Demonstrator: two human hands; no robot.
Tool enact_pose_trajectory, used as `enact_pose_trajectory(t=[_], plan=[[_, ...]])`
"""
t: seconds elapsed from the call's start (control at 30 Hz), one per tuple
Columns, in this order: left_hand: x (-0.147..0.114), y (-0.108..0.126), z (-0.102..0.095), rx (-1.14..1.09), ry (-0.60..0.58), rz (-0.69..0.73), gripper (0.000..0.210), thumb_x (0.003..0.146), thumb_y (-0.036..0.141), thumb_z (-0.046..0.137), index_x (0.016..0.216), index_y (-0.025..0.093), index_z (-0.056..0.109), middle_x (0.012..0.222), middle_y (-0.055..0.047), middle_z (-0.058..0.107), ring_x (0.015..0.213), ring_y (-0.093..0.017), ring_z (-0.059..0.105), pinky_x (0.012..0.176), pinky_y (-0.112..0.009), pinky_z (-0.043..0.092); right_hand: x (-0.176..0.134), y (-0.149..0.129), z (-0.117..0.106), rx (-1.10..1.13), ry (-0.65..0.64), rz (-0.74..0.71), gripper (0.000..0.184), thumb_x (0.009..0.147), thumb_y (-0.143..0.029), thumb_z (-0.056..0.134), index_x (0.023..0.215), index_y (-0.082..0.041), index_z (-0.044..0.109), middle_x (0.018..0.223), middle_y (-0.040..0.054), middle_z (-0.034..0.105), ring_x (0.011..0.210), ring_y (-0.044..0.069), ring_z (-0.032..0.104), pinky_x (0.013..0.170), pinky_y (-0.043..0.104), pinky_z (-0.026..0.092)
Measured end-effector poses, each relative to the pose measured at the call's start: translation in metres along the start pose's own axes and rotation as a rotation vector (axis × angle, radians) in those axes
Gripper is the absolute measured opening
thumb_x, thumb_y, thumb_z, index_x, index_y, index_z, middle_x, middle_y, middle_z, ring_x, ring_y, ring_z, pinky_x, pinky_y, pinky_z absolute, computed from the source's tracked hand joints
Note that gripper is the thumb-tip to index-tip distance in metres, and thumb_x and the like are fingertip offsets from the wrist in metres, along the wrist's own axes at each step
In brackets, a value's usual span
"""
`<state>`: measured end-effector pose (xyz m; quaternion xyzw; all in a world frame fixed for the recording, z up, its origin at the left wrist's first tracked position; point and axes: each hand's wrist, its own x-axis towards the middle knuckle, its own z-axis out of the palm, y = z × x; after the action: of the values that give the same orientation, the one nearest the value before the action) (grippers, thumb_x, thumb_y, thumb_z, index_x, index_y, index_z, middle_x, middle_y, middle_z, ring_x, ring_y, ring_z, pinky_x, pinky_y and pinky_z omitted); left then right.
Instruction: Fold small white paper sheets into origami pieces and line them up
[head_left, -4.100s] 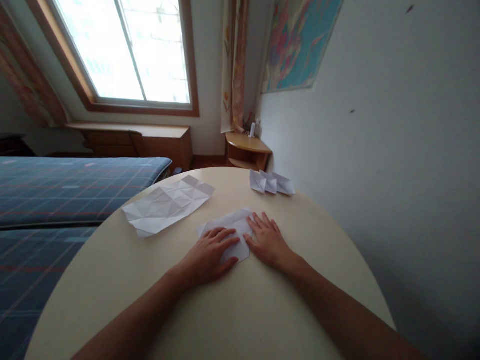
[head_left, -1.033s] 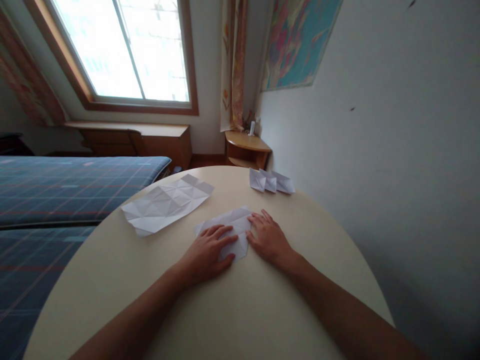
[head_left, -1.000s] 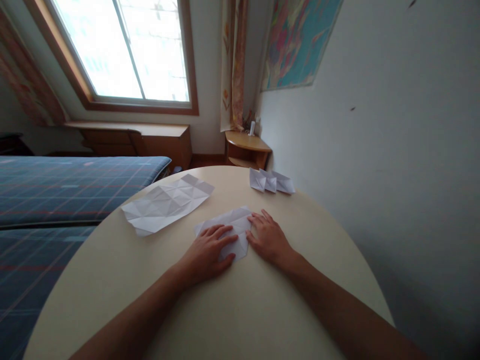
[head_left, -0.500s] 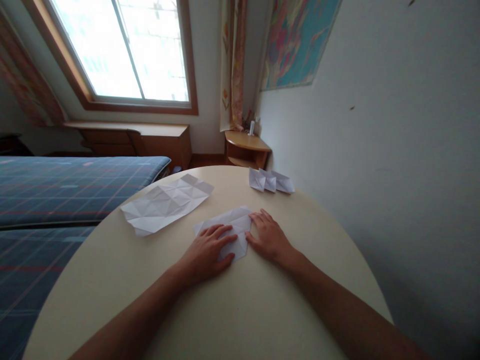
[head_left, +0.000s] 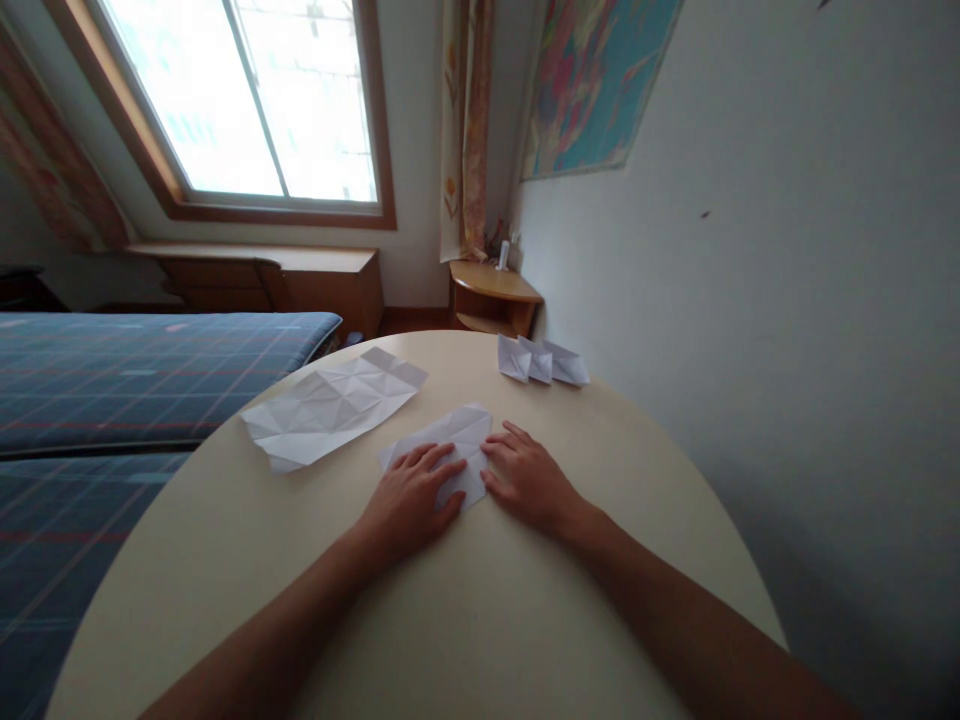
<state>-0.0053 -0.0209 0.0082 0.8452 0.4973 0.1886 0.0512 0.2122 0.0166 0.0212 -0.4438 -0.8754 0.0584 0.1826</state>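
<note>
A folded sheet of white paper (head_left: 466,430) lies on the round cream table (head_left: 480,620), with crease lines across its face. My left hand (head_left: 412,495) rests flat on its left and near part, fingers spread, covering some of it. At the right edge of the same sheet, the fingertips of my right hand (head_left: 531,480) touch the paper. Its fingers are stretched out and slightly apart, with nothing seen gripped in them.
A larger creased white sheet (head_left: 330,405) lies unfolded at the table's left back. Several folded paper pieces (head_left: 541,362) stand in a row at the back right. A bed with a blue plaid cover (head_left: 150,380) borders the table on the left, a white wall (head_left: 787,300) on the right.
The folded paper has shifted slightly left and away from me, and my left hand has moved a little with it. My right hand has slid left along the paper's right edge.
</note>
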Motion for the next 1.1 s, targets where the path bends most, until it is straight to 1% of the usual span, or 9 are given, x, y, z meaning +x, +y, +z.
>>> enact_pose_trajectory(t=[0.13,0.23,0.37,0.6,0.87,0.97,1.1], plan=[[0.000,-0.002,0.002,0.017,0.019,-0.022,0.041,0.092,0.038,0.053,0.132,0.029,0.059,0.146,-0.006,0.053,0.131,-0.031,0.049,0.110,-0.053,0.040,-0.001,-0.003,-0.001,0.024,0.000,-0.079,0.037,0.089,-0.030,0.060,0.121,-0.014,0.068,0.127,0.0135,0.066,0.137,0.028,0.043,0.116,0.046,0.035],[0.000,-0.003,0.003,0.024,0.027,-0.024,0.040,0.094,0.038,0.051,0.131,0.029,0.060,0.145,-0.006,0.053,0.131,-0.031,0.049,0.111,-0.053,0.040,-0.002,-0.003,0.000,0.043,0.006,-0.093,0.037,0.088,-0.033,0.062,0.121,-0.017,0.069,0.127,0.0125,0.066,0.136,0.028,0.043,0.114,0.046,0.037],[0.001,-0.002,0.004,0.030,0.035,-0.051,0.039,0.095,0.036,0.049,0.131,0.030,0.059,0.145,-0.005,0.054,0.132,-0.030,0.049,0.110,-0.053,0.040,-0.003,-0.002,0.000,0.055,0.013,-0.109,0.032,0.088,-0.033,0.063,0.117,-0.023,0.072,0.125,0.0089,0.068,0.134,0.028,0.046,0.113,0.047,0.039],[0.002,0.001,0.002,0.061,0.040,-0.127,0.038,0.095,0.036,0.049,0.131,0.029,0.060,0.145,-0.005,0.054,0.132,-0.030,0.049,0.109,-0.052,0.042,-0.002,-0.003,-0.005,0.060,0.006,-0.144,0.020,0.084,-0.028,0.067,0.100,-0.026,0.078,0.110,0.0026,0.075,0.130,0.027,0.052,0.110,0.045,0.041],[0.002,-0.002,0.004,0.067,0.052,-0.153,0.038,0.095,0.034,0.049,0.131,0.029,0.060,0.146,-0.005,0.053,0.133,-0.031,0.047,0.108,-0.053,0.042,-0.003,-0.002,-0.007,0.072,0.023,-0.230,0.015,0.082,-0.023,0.068,0.092,-0.027,0.079,0.098,0.0012,0.078,0.123,0.024,0.058,0.104,0.040,0.046],[0.002,-0.006,0.005,0.046,0.050,-0.129,0.039,0.095,0.030,0.046,0.132,0.029,0.060,0.146,-0.006,0.053,0.135,-0.031,0.046,0.109,-0.054,0.040,-0.003,-0.004,-0.008,0.079,0.020,-0.257,0.015,0.083,-0.022,0.067,0.091,-0.028,0.078,0.094,0.0012,0.078,0.120,0.023,0.060,0.103,0.038,0.047],[0.003,-0.010,0.005,0.061,0.014,-0.081,0.041,0.097,0.028,0.042,0.135,0.027,0.058,0.148,-0.004,0.052,0.136,-0.029,0.045,0.112,-0.051,0.037,-0.002,-0.005,-0.006,0.116,-0.005,-0.292,0.017,0.086,-0.027,0.068,0.100,-0.026,0.075,0.104,0.0039,0.074,0.111,0.021,0.063,0.099,0.034,0.048]])
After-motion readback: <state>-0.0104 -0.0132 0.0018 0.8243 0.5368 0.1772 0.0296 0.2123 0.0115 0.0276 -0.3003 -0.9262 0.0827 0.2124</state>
